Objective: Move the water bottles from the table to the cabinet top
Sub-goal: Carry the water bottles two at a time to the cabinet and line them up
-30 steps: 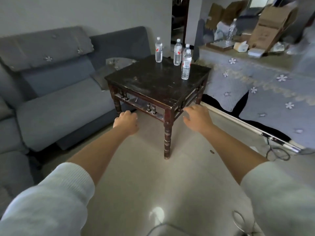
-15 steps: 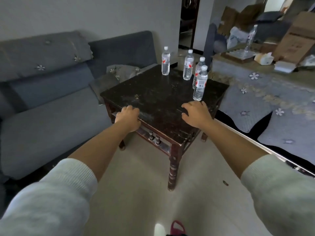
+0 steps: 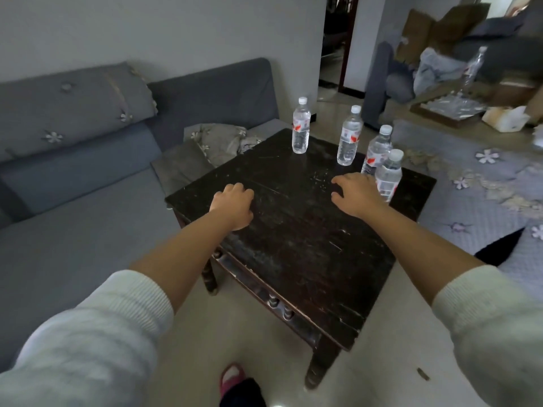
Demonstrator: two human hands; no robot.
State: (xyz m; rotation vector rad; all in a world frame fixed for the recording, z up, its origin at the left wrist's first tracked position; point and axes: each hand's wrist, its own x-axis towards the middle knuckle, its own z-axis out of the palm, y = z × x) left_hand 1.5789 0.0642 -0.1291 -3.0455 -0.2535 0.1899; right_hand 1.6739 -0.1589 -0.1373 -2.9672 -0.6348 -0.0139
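Neither grip holds anything: left hand [image 3: 233,207] loosely curled, right hand [image 3: 357,193] spread, hiding nearest bottle [image 3: 388,176] base.

We observe a grey sofa [image 3: 88,177] left of centre, a crumpled cloth [image 3: 217,142] on its seat, cardboard boxes [image 3: 446,24] at upper right, and a pink slipper [image 3: 232,377] on the floor.

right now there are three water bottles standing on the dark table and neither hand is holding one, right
Not quite: the head view shows four water bottles standing on the dark table, not three. The rest holds: the left hand and right hand hold none.
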